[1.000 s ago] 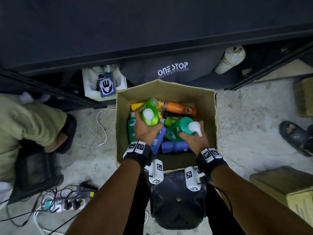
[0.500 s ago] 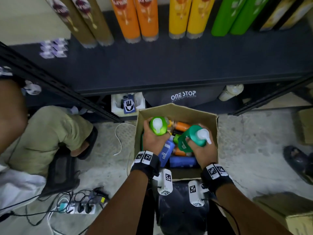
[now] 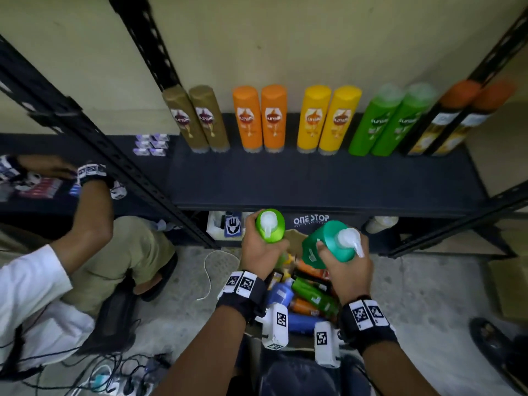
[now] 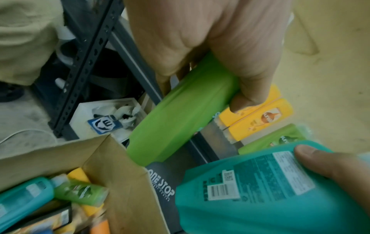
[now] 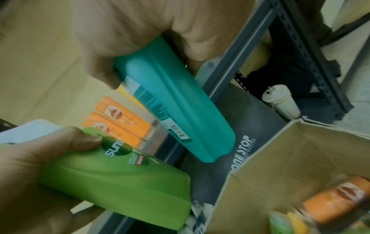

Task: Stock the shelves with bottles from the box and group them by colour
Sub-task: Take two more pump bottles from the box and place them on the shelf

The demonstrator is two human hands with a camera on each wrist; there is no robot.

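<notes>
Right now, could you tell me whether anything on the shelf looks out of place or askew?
Nothing stands out. The shelf holds upright pairs grouped by colour: brown, orange, yellow, green and black with orange caps. The lime-green pump bottle and teal pump bottle are in the hands, not yet shelved.

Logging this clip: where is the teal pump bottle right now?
In the head view, the teal pump bottle is held in the right hand above the box, right of the light green bottle, just below the shelf's front edge.
</notes>
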